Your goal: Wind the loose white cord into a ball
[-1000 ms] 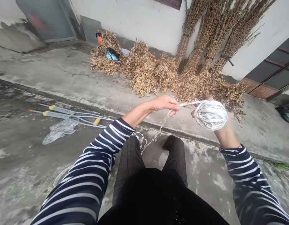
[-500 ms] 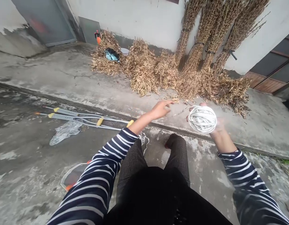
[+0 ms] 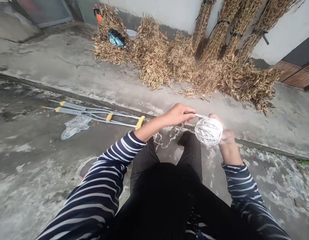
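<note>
A round ball of white cord [image 3: 209,131] is held up in front of me by my right hand [image 3: 223,130], whose fingers wrap its far and right sides. My left hand [image 3: 179,114] pinches the strand of cord [image 3: 201,116] that leads off the top left of the ball. The strand runs taut over the short space between both hands. Below my left hand, loose white cord [image 3: 167,143] hangs down and trails in loops near my legs.
A pair of crutches [image 3: 94,113] lies at left beside a clear plastic bag [image 3: 75,126]. Dried plant stalks [image 3: 154,53] are heaped along the wall, with tied upright bundles [image 3: 222,30] at right. A low concrete step edge [image 3: 69,95] crosses ahead. A mesh-like object [image 3: 86,166] lies left.
My left hand has moved right, closer to the ball, and now pinches the cord strand. The ball has shifted slightly left in my right hand. The view has tilted downward.
</note>
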